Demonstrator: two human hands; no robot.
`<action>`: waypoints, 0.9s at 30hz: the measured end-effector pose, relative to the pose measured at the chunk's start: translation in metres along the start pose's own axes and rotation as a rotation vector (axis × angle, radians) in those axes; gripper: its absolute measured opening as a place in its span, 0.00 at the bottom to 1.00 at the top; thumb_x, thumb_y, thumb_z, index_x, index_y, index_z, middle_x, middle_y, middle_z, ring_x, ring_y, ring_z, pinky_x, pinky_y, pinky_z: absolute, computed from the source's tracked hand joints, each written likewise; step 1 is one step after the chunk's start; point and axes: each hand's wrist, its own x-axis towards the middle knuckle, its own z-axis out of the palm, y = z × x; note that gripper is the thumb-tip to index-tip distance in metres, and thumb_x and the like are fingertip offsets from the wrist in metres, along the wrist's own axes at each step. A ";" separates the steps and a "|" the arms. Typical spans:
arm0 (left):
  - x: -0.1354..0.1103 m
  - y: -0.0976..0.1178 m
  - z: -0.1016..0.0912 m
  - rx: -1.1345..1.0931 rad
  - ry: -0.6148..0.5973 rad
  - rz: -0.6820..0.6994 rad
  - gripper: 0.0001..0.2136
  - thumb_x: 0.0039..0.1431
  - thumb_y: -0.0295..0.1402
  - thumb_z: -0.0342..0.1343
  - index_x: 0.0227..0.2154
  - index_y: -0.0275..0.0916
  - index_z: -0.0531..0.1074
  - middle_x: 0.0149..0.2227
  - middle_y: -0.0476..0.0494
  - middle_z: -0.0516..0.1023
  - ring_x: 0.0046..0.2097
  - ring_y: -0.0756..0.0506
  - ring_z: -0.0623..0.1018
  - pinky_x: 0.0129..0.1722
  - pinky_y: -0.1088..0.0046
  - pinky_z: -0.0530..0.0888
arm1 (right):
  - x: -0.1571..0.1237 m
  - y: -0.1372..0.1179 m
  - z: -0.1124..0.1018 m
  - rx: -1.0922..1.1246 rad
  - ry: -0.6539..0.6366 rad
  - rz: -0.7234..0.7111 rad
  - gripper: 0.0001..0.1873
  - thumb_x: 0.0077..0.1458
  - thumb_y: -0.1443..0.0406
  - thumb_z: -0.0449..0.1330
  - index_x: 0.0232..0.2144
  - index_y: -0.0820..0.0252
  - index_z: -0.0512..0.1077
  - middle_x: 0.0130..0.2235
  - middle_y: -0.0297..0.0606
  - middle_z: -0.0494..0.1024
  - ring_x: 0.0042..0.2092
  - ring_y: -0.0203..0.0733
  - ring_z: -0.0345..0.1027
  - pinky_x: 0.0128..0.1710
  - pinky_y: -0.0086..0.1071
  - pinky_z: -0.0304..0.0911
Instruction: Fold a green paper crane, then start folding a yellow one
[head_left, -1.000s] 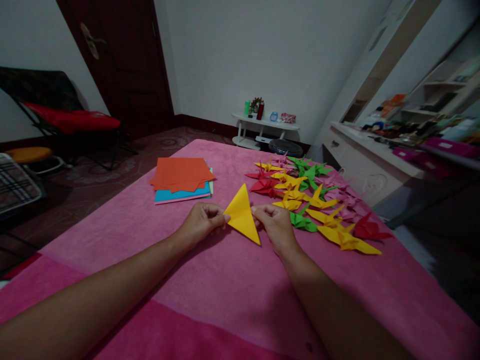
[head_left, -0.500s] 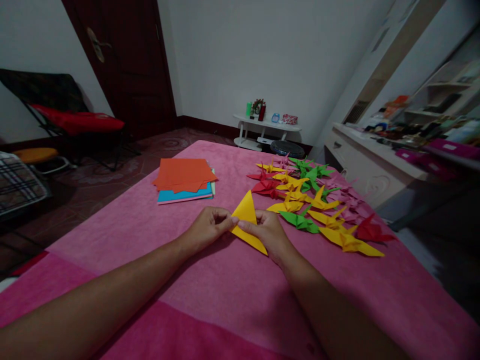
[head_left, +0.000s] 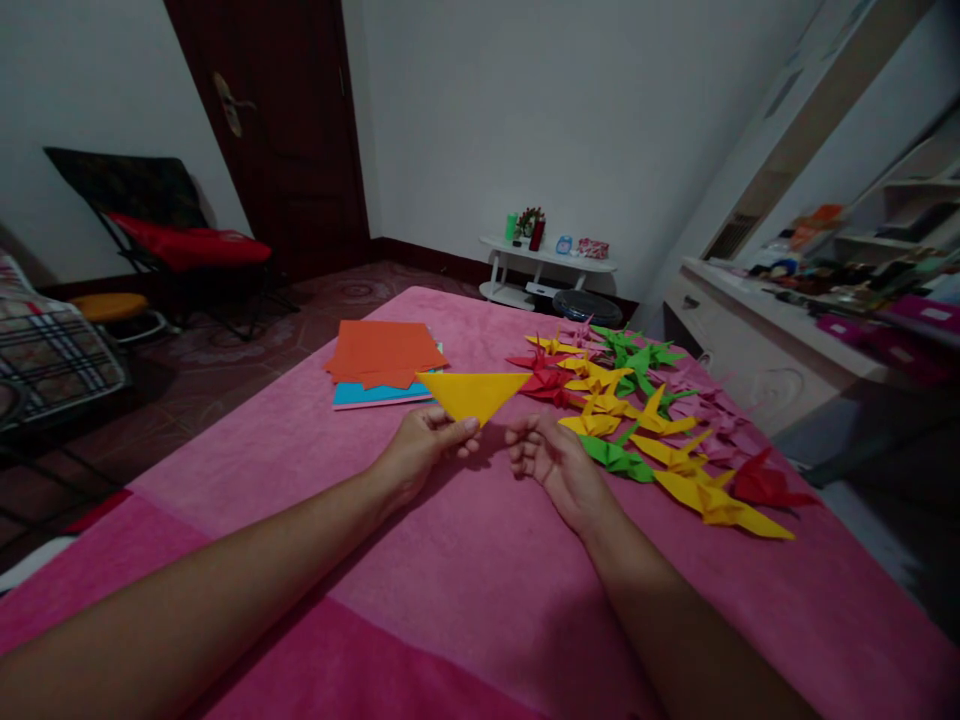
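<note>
A sheet of yellow origami paper, folded to a triangle, points downward with its long edge level at the top. My left hand pinches it near the lower corner, thumb in front. Just right of it, my right hand is apart from the paper, its fingers loosely curled with a gap to the thumb and nothing in them. Folded paper cranes in yellow, green, red and pink lie to the right of my right hand.
Beyond my left hand lies a stack of square paper, orange on top and blue below. A pink cloth covers the table. Further off are a folding chair, a white shelf and a cluttered dresser.
My right hand has let go of the yellow paper and moved slightly away. The triangle has turned so its long edge is on top, held by my left hand alone. The view has shifted left.
</note>
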 end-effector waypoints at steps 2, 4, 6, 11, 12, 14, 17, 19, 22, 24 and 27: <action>0.000 -0.002 0.003 -0.068 0.014 0.013 0.13 0.44 0.37 0.67 0.28 0.32 0.75 0.25 0.46 0.76 0.26 0.52 0.72 0.28 0.76 0.69 | -0.002 0.007 0.009 -0.207 -0.019 -0.056 0.18 0.42 0.53 0.68 0.30 0.61 0.73 0.28 0.35 0.76 0.25 0.33 0.66 0.24 0.26 0.61; -0.002 -0.004 0.006 -0.093 -0.003 0.030 0.13 0.44 0.37 0.67 0.28 0.32 0.75 0.27 0.45 0.76 0.27 0.52 0.72 0.30 0.75 0.70 | -0.004 0.013 0.021 -0.344 0.019 -0.121 0.15 0.44 0.55 0.67 0.27 0.61 0.73 0.23 0.32 0.73 0.23 0.32 0.64 0.23 0.26 0.60; -0.003 -0.004 0.008 -0.094 -0.017 0.033 0.13 0.44 0.37 0.67 0.27 0.32 0.75 0.27 0.45 0.75 0.28 0.51 0.72 0.31 0.74 0.70 | -0.006 0.017 0.029 -0.432 0.047 -0.173 0.13 0.47 0.56 0.65 0.26 0.61 0.73 0.21 0.31 0.72 0.22 0.33 0.63 0.23 0.26 0.60; -0.005 -0.005 0.009 -0.052 -0.031 0.009 0.13 0.45 0.39 0.67 0.25 0.31 0.75 0.25 0.45 0.74 0.26 0.52 0.71 0.28 0.75 0.67 | -0.006 0.018 0.034 -0.513 0.088 -0.226 0.12 0.51 0.58 0.60 0.24 0.61 0.72 0.19 0.32 0.71 0.22 0.34 0.64 0.23 0.28 0.60; -0.005 -0.005 0.009 -0.034 -0.034 0.014 0.13 0.45 0.39 0.66 0.23 0.31 0.75 0.23 0.46 0.74 0.25 0.53 0.70 0.27 0.76 0.65 | -0.007 0.018 0.034 -0.510 0.082 -0.231 0.12 0.51 0.58 0.60 0.23 0.61 0.72 0.19 0.32 0.71 0.21 0.34 0.64 0.23 0.28 0.60; -0.006 -0.004 0.008 0.001 -0.038 0.030 0.14 0.46 0.39 0.66 0.21 0.31 0.74 0.20 0.48 0.72 0.23 0.54 0.68 0.24 0.77 0.62 | -0.008 0.016 0.033 -0.485 0.064 -0.233 0.12 0.50 0.60 0.59 0.21 0.62 0.72 0.19 0.33 0.71 0.21 0.34 0.63 0.22 0.28 0.59; -0.007 -0.001 0.008 0.064 -0.026 0.036 0.14 0.46 0.39 0.66 0.19 0.32 0.73 0.19 0.48 0.72 0.21 0.54 0.67 0.22 0.77 0.59 | -0.010 0.014 0.032 -0.406 0.046 -0.186 0.11 0.49 0.62 0.59 0.20 0.62 0.72 0.19 0.34 0.72 0.21 0.33 0.63 0.21 0.27 0.56; -0.008 0.002 0.007 0.122 -0.005 0.040 0.15 0.46 0.40 0.65 0.18 0.32 0.73 0.18 0.48 0.72 0.20 0.54 0.66 0.21 0.77 0.57 | -0.011 0.014 0.030 -0.363 0.035 -0.155 0.11 0.48 0.62 0.59 0.19 0.62 0.72 0.19 0.34 0.73 0.20 0.32 0.62 0.20 0.26 0.54; -0.006 0.006 0.003 0.202 0.018 0.050 0.17 0.47 0.41 0.64 0.15 0.33 0.71 0.16 0.49 0.70 0.18 0.55 0.64 0.20 0.77 0.56 | -0.012 0.015 0.026 -0.328 0.031 -0.136 0.11 0.48 0.62 0.59 0.19 0.62 0.72 0.19 0.34 0.72 0.19 0.31 0.61 0.19 0.25 0.53; -0.004 0.010 -0.003 0.255 0.047 0.063 0.18 0.47 0.42 0.64 0.14 0.33 0.70 0.15 0.50 0.69 0.18 0.56 0.63 0.19 0.77 0.55 | -0.012 0.015 0.022 -0.309 0.035 -0.134 0.10 0.48 0.63 0.59 0.19 0.62 0.73 0.19 0.33 0.73 0.19 0.31 0.61 0.19 0.25 0.53; 0.002 0.013 -0.015 0.296 0.119 0.101 0.17 0.46 0.42 0.65 0.16 0.33 0.70 0.15 0.51 0.68 0.18 0.56 0.62 0.19 0.78 0.54 | -0.011 0.014 0.019 -0.286 0.055 -0.137 0.09 0.46 0.64 0.59 0.18 0.63 0.72 0.18 0.33 0.72 0.19 0.31 0.61 0.18 0.25 0.53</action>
